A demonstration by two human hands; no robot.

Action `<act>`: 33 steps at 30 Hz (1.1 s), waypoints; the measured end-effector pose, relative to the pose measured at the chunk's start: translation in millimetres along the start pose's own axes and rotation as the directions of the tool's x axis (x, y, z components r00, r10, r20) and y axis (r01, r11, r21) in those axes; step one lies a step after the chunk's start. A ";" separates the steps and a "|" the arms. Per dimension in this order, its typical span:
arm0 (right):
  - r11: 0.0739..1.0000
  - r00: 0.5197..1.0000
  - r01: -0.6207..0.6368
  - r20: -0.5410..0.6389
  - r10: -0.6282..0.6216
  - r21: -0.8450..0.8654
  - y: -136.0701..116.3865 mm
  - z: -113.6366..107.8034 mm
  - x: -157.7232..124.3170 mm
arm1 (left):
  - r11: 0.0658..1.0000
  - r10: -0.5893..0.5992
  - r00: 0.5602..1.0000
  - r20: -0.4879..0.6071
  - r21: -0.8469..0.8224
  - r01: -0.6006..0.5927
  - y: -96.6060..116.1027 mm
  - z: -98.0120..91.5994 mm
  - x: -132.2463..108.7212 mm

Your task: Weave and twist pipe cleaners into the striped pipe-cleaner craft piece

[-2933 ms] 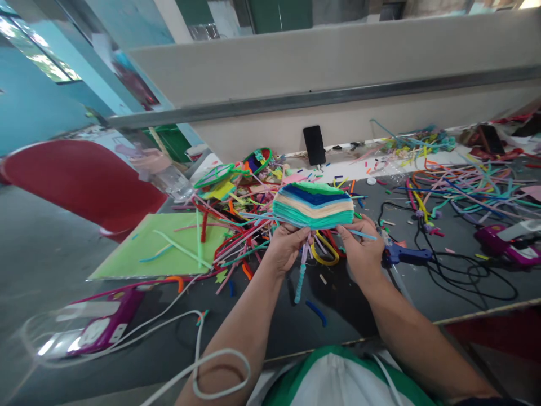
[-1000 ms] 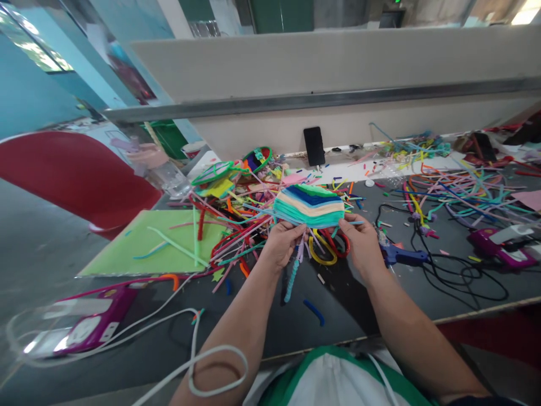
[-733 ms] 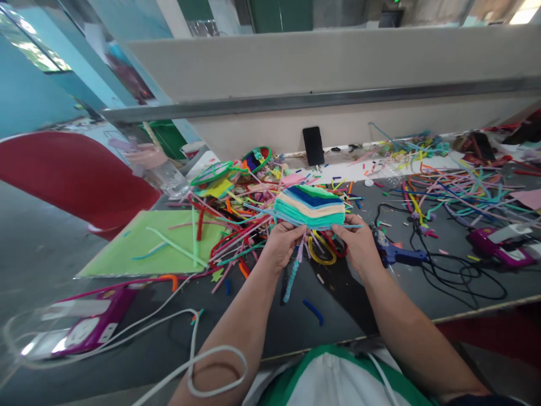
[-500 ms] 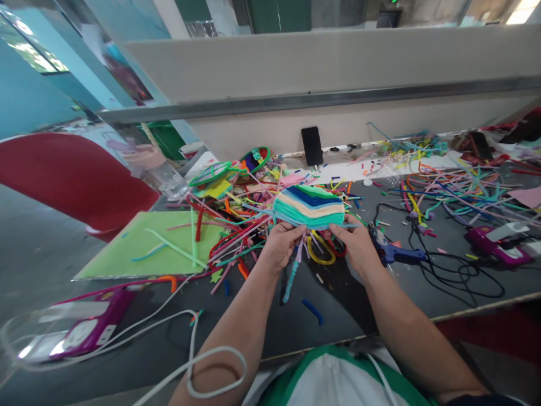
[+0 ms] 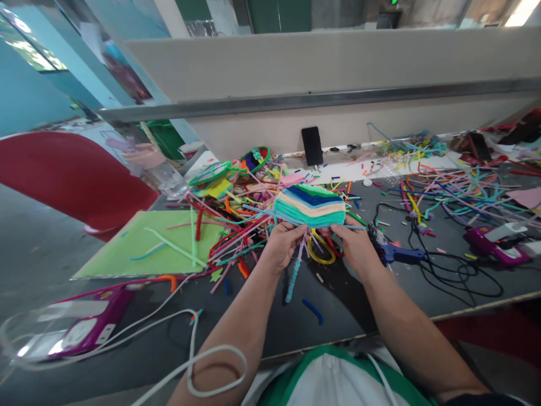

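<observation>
Between my two hands is a rounded panel of pipe cleaners (image 5: 310,206), striped in green, dark blue, cream, teal and light blue. My left hand (image 5: 284,243) pinches its lower left edge, thumb on top. At the lower right edge, my right hand (image 5: 353,239) pinches it the same way, where a light blue pipe cleaner sticks out past the fingers. Below the panel hangs a twisted light blue and lilac stem (image 5: 293,279); whether it joins the panel I cannot tell. A yellow loop (image 5: 322,255) shows behind, between the hands.
A blue glue gun (image 5: 399,254) with a black cable lies right of my right hand. Loose pipe cleaners (image 5: 245,217) heap up behind and left. A green sheet (image 5: 139,248), a phone (image 5: 311,146), a water bottle (image 5: 158,169) and purple power strips (image 5: 91,321) surround the work area.
The panel and both hands have shifted very slightly to the right. My grip on the panel looks the same.
</observation>
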State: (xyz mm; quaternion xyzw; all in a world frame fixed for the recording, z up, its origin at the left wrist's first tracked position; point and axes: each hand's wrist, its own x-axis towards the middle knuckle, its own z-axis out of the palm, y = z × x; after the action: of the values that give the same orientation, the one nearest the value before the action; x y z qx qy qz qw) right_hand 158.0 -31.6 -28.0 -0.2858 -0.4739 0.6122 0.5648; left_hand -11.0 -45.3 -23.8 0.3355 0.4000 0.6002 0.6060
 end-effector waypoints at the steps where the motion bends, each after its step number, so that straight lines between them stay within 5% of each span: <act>1: 1.000 1.000 -0.005 -0.006 0.005 0.016 0.5 0.1 0.0 | 1.000 0.001 1.000 -0.003 -0.004 -0.001 -0.2 0.1 0.2; 17: 0.989 0.998 -0.022 -0.060 0.031 0.149 1.2 -0.2 2.3 | 1.000 0.010 1.000 0.023 -0.020 -0.009 0.3 -2.1 1.7; 27: 0.995 0.994 0.021 -0.109 -0.010 0.098 1.2 -5.8 3.9 | 0.991 -0.086 0.980 0.180 -0.085 0.103 2.7 -12.3 4.0; 33: 0.996 0.992 0.032 -0.128 -0.022 0.079 0.2 -9.4 3.8 | 0.988 -0.151 0.973 0.178 -0.009 0.155 17.3 -24.2 5.1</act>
State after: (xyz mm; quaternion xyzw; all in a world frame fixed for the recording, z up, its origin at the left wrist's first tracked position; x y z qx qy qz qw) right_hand 165.5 -25.5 -31.2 -0.2946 -0.4155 0.6039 0.6131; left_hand -40.7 -41.1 -19.9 0.3487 0.3626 0.5242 0.6871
